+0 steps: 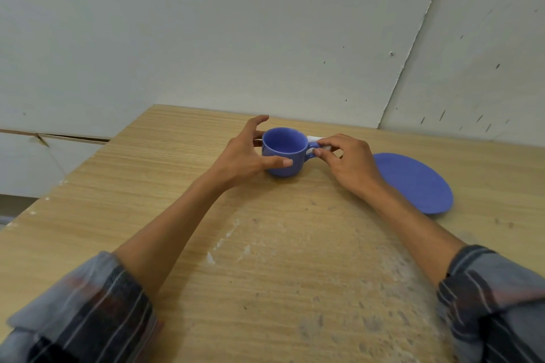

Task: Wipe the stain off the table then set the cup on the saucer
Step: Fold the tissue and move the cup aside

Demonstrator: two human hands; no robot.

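Observation:
A blue cup (283, 153) stands upright on the wooden table (165, 186), toward its far side. My left hand (247, 153) curls around the cup's left side, thumb on its front wall and fingers behind it. My right hand (346, 160) pinches the cup's handle (312, 148), and something white (314, 138), perhaps a cloth or tissue, shows just behind that handle. The blue saucer (418, 183) lies flat to the right of the cup, partly hidden by my right wrist. A whitish smeared stain (265, 242) spreads over the table between my forearms.
A pale wall (265, 38) rises straight behind the table's far edge. The table's left edge runs diagonally from far centre to near left. Dark specks dot the near part of the tabletop.

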